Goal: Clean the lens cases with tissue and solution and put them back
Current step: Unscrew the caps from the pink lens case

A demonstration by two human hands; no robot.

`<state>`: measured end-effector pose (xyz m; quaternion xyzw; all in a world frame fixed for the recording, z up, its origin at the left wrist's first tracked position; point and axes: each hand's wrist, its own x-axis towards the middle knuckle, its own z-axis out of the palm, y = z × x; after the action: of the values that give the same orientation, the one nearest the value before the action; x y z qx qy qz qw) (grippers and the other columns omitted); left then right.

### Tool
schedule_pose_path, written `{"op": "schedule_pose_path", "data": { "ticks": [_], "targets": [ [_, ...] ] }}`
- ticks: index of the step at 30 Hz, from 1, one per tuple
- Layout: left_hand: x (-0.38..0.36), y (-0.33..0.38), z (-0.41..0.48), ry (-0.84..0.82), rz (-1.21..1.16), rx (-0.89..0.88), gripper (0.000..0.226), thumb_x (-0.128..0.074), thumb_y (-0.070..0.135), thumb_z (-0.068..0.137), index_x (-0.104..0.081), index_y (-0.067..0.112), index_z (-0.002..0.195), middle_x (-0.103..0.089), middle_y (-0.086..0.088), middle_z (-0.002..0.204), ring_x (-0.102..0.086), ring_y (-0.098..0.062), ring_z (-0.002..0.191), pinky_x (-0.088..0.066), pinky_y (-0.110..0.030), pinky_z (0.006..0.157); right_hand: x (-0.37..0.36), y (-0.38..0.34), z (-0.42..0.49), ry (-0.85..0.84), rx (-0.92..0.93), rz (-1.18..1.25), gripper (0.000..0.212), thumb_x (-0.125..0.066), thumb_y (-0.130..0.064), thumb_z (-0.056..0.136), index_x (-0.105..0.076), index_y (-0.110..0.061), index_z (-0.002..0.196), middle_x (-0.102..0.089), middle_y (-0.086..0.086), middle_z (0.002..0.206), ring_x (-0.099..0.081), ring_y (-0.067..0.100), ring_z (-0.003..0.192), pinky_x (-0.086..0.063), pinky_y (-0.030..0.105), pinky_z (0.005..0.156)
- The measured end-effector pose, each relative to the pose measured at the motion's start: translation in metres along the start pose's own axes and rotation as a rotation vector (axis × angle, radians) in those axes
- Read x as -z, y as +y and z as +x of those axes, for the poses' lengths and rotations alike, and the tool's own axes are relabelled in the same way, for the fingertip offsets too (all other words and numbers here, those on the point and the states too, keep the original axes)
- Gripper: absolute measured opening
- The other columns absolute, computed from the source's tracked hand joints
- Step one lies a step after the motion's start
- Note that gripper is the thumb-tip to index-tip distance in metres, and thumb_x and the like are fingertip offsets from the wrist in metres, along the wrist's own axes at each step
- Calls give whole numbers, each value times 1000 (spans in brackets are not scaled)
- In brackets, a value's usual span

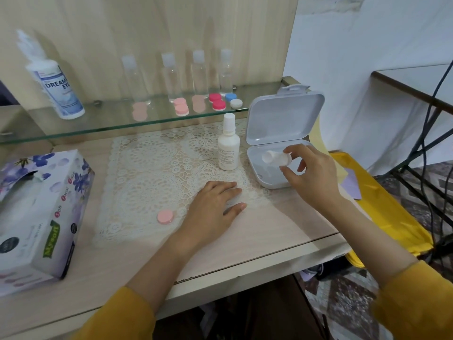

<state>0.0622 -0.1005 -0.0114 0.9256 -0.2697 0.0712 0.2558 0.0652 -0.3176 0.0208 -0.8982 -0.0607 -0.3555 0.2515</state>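
The tissue box (36, 212) at the worktop's (282, 224) left edge reads "Myzon" and "Soft Facial", its near end cut off. A shelf bottle (55, 87) shows "DREAM EYE". The solution bottle's (228, 146) print is unreadable. Right hand (308, 175) pinches a white vial (275, 158) over the open grey box (259, 176); left hand (215, 207) lies flat, grip wide. A pink case (165, 216) sits on the lace.

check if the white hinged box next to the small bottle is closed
No, the white hinged box stands open, its lid tilted up, while the right hand holds a small white container over its base.
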Motion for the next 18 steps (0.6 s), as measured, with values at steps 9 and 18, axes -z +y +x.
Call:
{"op": "schedule_pose_path", "data": {
  "ticks": [9,18],
  "targets": [
    [37,-20,-28,182,-84,81,47,-43,46,83,-68,13,105,-65,1,108,-52,-11,103,-25,-5,91,-14,-48,-6,-217,-125,255,18,-76,-26,73,-71,-17,88,-64,-12,80,-53,10,57,-40,17,58],
    [65,-66,-68,221,20,316,29,-52,21,91,-62,11,117,-57,-5,124,-46,-22,119,-20,-14,98,-46,-98,-20,-584,-75,302,19,-69,-30,77,-72,-32,96,-68,-16,90,-56,0,83,-38,13,69]
  ]
}}
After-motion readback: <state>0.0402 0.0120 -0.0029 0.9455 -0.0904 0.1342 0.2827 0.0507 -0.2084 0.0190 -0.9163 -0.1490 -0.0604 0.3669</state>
